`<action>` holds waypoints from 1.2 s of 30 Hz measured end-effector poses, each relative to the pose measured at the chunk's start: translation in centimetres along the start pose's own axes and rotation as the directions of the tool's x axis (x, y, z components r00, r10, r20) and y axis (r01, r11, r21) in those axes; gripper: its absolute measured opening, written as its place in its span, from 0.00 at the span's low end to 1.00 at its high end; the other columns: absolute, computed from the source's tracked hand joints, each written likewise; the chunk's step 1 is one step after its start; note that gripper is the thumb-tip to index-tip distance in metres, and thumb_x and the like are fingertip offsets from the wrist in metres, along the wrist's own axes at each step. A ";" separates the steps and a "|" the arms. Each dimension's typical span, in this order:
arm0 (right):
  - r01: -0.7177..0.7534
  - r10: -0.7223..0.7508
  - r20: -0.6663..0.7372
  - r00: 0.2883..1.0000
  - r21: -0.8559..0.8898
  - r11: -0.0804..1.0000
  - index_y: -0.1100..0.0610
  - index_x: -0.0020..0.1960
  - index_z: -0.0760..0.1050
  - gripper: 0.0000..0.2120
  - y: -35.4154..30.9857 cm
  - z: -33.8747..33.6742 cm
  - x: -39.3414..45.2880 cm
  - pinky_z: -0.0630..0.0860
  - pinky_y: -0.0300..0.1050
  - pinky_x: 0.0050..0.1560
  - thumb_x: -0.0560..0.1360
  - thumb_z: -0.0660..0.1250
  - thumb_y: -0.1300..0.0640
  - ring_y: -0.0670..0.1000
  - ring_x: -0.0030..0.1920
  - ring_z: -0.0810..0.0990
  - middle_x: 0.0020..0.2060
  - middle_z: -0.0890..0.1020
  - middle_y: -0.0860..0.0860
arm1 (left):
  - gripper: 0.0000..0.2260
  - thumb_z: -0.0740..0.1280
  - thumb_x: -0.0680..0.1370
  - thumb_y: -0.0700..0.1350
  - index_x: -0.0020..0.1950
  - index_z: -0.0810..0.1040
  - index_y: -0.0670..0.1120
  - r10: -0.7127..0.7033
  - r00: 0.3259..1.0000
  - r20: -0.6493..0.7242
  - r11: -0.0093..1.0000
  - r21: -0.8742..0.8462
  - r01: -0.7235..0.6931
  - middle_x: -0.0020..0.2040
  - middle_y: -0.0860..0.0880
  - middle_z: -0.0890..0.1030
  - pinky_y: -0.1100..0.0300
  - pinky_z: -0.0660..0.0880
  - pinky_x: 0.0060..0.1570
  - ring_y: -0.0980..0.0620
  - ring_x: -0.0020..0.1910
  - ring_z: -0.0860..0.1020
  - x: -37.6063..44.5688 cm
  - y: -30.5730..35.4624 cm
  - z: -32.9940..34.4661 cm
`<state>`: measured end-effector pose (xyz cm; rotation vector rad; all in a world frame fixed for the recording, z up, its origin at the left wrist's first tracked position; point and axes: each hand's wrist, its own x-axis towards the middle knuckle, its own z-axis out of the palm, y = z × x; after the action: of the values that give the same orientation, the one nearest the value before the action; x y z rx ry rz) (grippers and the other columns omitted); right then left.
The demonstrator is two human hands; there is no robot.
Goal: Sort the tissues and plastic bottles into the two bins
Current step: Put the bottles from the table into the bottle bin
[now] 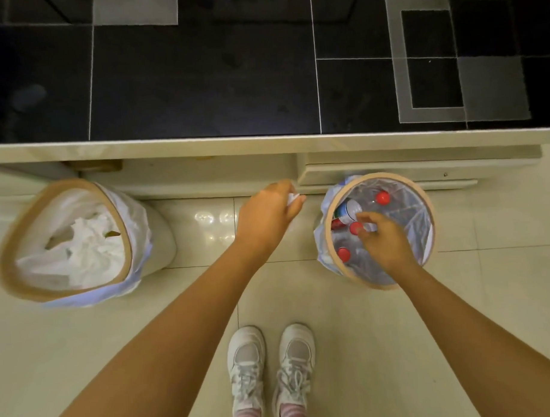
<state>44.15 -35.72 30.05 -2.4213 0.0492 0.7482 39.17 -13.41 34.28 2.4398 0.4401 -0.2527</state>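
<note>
Two lined bins stand on the floor under the counter edge. The left bin [7, 245] holds crumpled white tissues [88, 243]. The right bin [428, 203] holds several clear plastic bottles with red caps [382, 198]. My left hand [264, 215] hovers over the floor between the bins, closed around a crumpled white tissue [291, 199] that pokes out by the fingers. My right hand [384, 239] is over the right bin, fingers pinched on the neck of a clear bottle [369, 227] near a red cap [355, 228].
A black tiled counter [200, 80] with a pale front edge fills the top of the view. Cream cabinet fronts [391, 170] sit just behind the bins. My white sneakers [273, 364] stand on the glossy cream floor tiles between the bins.
</note>
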 end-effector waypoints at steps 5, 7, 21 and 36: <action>0.235 -0.240 -0.104 0.965 -0.059 0.970 0.51 0.53 0.77 0.07 -5.5 0.6 -2.6 0.73 0.46 0.46 0.75 0.66 0.55 0.48 0.46 0.77 0.47 0.80 0.47 | 0.12 0.59 0.81 0.53 0.52 0.75 0.46 -0.058 0.997 -0.044 0.998 -0.028 0.057 0.46 0.48 0.78 0.56 0.72 0.39 0.47 0.42 0.77 -0.7 -1.3 -2.4; 0.338 -0.345 -0.133 0.929 -0.077 0.938 0.51 0.52 0.77 0.07 -7.8 1.3 -3.2 0.75 0.50 0.46 0.74 0.67 0.54 0.49 0.47 0.77 0.46 0.80 0.46 | 0.11 0.58 0.81 0.52 0.52 0.74 0.47 -0.111 0.991 -0.079 0.993 -0.060 0.106 0.45 0.50 0.78 0.58 0.69 0.37 0.49 0.41 0.76 -1.5 -2.4 -3.6; 0.664 -0.670 -0.039 0.742 -0.102 0.741 0.52 0.49 0.77 0.05 -19.0 8.5 -4.9 0.75 0.47 0.40 0.73 0.67 0.54 0.48 0.45 0.76 0.45 0.78 0.46 | 0.19 0.68 0.77 0.47 0.64 0.70 0.42 -0.638 0.723 -0.264 0.769 -0.279 0.576 0.59 0.41 0.76 0.53 0.69 0.54 0.42 0.58 0.75 -10.2 -21.4 -12.7; 0.693 -0.725 -0.061 0.686 -0.248 0.677 0.50 0.52 0.77 0.11 -23.9 1.4 -4.7 0.72 0.45 0.46 0.70 0.66 0.53 0.50 0.48 0.77 0.48 0.79 0.45 | 0.07 0.61 0.80 0.54 0.55 0.73 0.55 -0.350 0.889 -0.295 0.935 -0.161 0.315 0.39 0.55 0.78 0.53 0.77 0.41 0.56 0.38 0.78 -6.2 -10.3 -16.7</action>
<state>44.34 -15.98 44.30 -2.3825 -0.9174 0.1931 30.76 3.11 43.26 2.2896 0.9956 0.0294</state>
